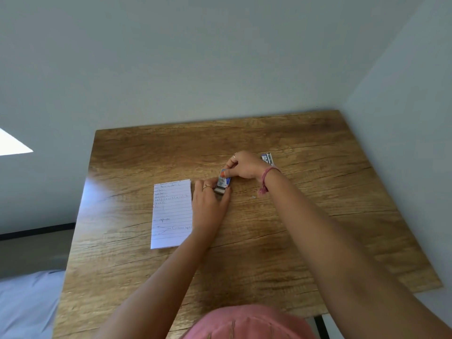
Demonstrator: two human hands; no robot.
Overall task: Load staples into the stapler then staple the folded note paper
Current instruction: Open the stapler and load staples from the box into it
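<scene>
A small blue and white staple box point(223, 182) sits on the wooden table point(269, 241) near its middle, its grey inner tray slid partly out toward me. My left hand point(210, 204) grips the tray end of the box. My right hand point(244, 166) pinches the far end of the box with its fingertips. The stapler point(267, 159), small and metallic, lies just behind my right wrist, partly hidden by it. The folded lined note paper point(171, 214) with handwriting lies flat to the left of my left hand.
White walls close in behind and to the right of the table. A pale bed surface point(27, 302) lies at lower left. My pink garment point(244, 324) shows at the bottom edge.
</scene>
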